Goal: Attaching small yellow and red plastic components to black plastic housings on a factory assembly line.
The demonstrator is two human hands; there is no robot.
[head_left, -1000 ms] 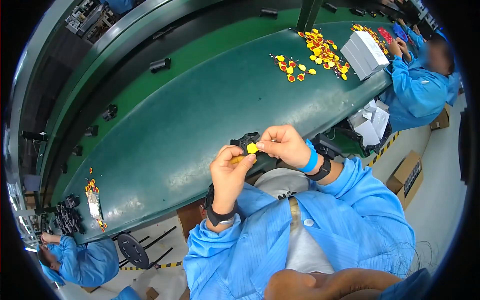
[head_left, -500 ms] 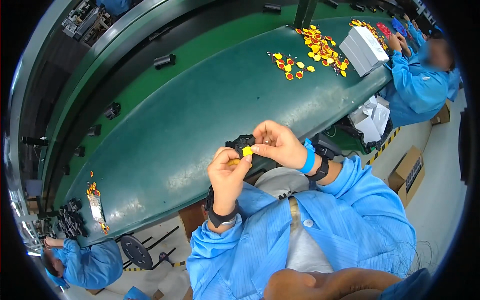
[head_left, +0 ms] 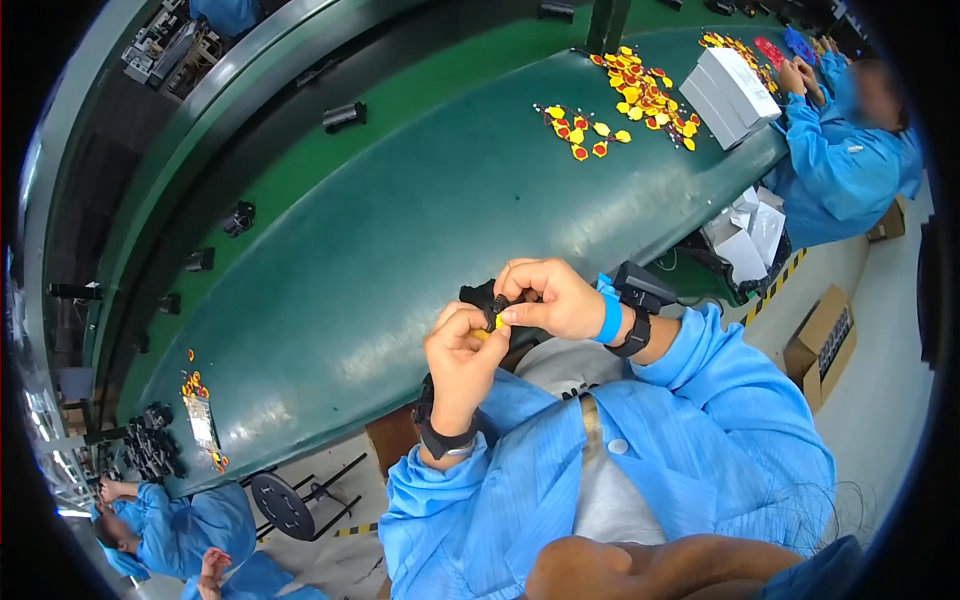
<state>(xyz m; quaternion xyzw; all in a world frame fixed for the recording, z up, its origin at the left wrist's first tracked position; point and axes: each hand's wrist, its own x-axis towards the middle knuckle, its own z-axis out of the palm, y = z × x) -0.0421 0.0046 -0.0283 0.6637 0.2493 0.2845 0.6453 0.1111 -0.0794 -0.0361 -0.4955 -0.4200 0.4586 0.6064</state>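
Close in front of my body, over the table's near edge, both hands work on a small black part (head_left: 478, 295). My left hand (head_left: 463, 362) is closed around its near side, thumb and fingertips pressed together. A bit of yellow (head_left: 500, 321) shows between the two hands. My right hand (head_left: 560, 300) pinches at the same spot, its thumb against the yellow piece and its fingertips on the black part. Fingers cover most of both, so their exact shape is hidden.
On the green table (head_left: 400, 240) lie heaps of yellow-and-red pieces (head_left: 645, 95) and a white box (head_left: 728, 95). Black parts ride a green conveyor (head_left: 290, 165) along the far side. Co-workers sit right (head_left: 845, 165) and left (head_left: 195, 530), near a round stool (head_left: 283, 505).
My right fingers have closed in over the black part, and less yellow shows. Black parts on the conveyor have shifted right. A co-worker's hand has appeared at the lower left.
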